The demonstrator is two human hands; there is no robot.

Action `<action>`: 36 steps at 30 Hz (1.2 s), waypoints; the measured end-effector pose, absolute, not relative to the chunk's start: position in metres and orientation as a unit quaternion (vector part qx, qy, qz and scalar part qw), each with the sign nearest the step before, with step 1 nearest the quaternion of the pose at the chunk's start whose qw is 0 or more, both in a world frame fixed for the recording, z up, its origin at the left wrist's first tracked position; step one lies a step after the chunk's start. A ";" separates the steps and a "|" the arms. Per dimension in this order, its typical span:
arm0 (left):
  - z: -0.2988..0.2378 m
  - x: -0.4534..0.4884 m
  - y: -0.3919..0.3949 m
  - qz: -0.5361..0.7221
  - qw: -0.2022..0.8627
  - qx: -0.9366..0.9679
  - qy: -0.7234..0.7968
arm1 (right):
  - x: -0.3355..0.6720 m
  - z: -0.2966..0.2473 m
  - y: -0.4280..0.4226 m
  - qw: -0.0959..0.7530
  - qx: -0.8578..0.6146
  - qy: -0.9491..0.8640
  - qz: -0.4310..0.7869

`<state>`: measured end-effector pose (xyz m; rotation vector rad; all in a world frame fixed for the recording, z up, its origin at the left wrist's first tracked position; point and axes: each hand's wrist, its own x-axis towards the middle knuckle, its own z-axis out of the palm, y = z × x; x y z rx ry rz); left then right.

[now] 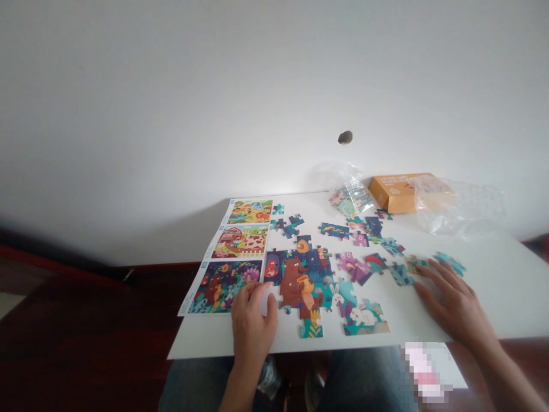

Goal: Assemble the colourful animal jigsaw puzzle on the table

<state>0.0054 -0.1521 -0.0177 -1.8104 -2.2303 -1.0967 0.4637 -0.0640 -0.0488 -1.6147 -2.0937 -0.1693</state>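
A partly joined jigsaw puzzle [294, 280] with a brown bear, an orange animal and white rabbits lies on the white table. My left hand [254, 317] rests at its left edge, over the lower right corner of a printed picture sheet [240, 242]. The thumb and index finger are apart, with nothing seen between them. Over on the right, my right hand [450, 297] lies palm down with fingers spread. Its fingertips touch or nearly touch a patterned puzzle piece [415, 264]. Close by are a teal piece [401, 274] and another teal piece [452, 263] beyond the fingers.
Several loose pieces [334, 230] lie behind the joined part. A clear bag of pieces [350, 199], an orange box [397, 191] and an empty plastic bag [461, 206] stand near the wall [257, 114]. The table's front edge [291, 348] is above my knees.
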 end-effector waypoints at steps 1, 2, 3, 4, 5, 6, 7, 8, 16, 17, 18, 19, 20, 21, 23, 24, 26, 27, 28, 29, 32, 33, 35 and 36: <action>-0.018 0.006 -0.152 -0.357 0.033 -0.589 -0.725 | 0.464 -0.049 -0.064 0.244 -0.590 -0.767 -0.062; -0.017 0.006 -0.152 -0.357 0.032 -0.589 -0.724 | 0.464 -0.049 -0.064 0.245 -0.589 -0.767 -0.063; -0.018 0.006 -0.152 -0.357 0.032 -0.590 -0.723 | 0.464 -0.049 -0.063 0.245 -0.588 -0.768 -0.063; -0.018 0.005 -0.152 -0.357 0.033 -0.591 -0.723 | 0.465 -0.049 -0.063 0.243 -0.588 -0.769 -0.063; -0.018 0.005 -0.152 -0.356 0.034 -0.591 -0.723 | 0.465 -0.050 -0.063 0.242 -0.588 -0.769 -0.063; -0.019 0.005 -0.152 -0.355 0.035 -0.591 -0.724 | 0.465 -0.050 -0.063 0.241 -0.589 -0.769 -0.063; -0.019 0.004 -0.152 -0.353 0.036 -0.591 -0.724 | 0.466 -0.050 -0.063 0.238 -0.590 -0.769 -0.062; -0.020 0.004 -0.152 -0.351 0.037 -0.590 -0.726 | 0.466 -0.051 -0.063 0.237 -0.591 -0.769 -0.062; -0.020 0.004 -0.151 -0.354 0.044 -0.595 -0.720 | 0.466 -0.051 -0.062 0.236 -0.590 -0.770 -0.061; -0.020 0.004 -0.151 -0.354 0.045 -0.595 -0.721 | 0.466 -0.051 -0.062 0.236 -0.590 -0.770 -0.061; -0.020 0.004 -0.151 -0.353 0.046 -0.595 -0.721 | 0.466 -0.050 -0.062 0.236 -0.590 -0.770 -0.062; -0.021 0.004 -0.151 -0.353 0.047 -0.595 -0.720 | 0.466 -0.050 -0.062 0.236 -0.590 -0.769 -0.062; -0.021 0.004 -0.151 -0.354 0.048 -0.597 -0.719 | 0.465 -0.050 -0.062 0.236 -0.591 -0.769 -0.063; -0.021 0.004 -0.151 -0.356 0.049 -0.597 -0.717 | 0.465 -0.050 -0.062 0.237 -0.590 -0.769 -0.064; -0.021 0.004 -0.151 -0.365 0.053 -0.598 -0.712 | 0.466 -0.051 -0.062 0.237 -0.589 -0.770 -0.064; -0.021 0.004 -0.151 -0.373 0.057 -0.597 -0.708 | 0.466 -0.052 -0.062 0.238 -0.589 -0.769 -0.064; -0.020 0.003 -0.153 -0.393 0.071 -0.591 -0.701 | 0.466 -0.053 -0.062 0.240 -0.590 -0.768 -0.065; -0.019 0.002 -0.154 -0.402 0.082 -0.587 -0.698 | 0.466 -0.053 -0.062 0.240 -0.591 -0.768 -0.065; -0.019 0.001 -0.156 -0.407 0.095 -0.584 -0.695 | 0.466 -0.054 -0.062 0.239 -0.591 -0.767 -0.066; -0.018 -0.002 -0.158 -0.406 0.110 -0.583 -0.695 | 0.466 -0.053 -0.062 0.238 -0.592 -0.767 -0.067; -0.017 -0.011 -0.166 -0.367 0.150 -0.586 -0.707 | 0.465 -0.053 -0.062 0.234 -0.591 -0.769 -0.070; -0.017 -0.014 -0.169 -0.345 0.158 -0.588 -0.714 | 0.464 -0.052 -0.062 0.233 -0.591 -0.769 -0.070; -0.017 -0.017 -0.173 -0.299 0.167 -0.586 -0.734 | 0.464 -0.052 -0.061 0.233 -0.590 -0.770 -0.070; -0.018 -0.018 -0.175 -0.278 0.166 -0.583 -0.745 | 0.464 -0.052 -0.061 0.233 -0.589 -0.770 -0.069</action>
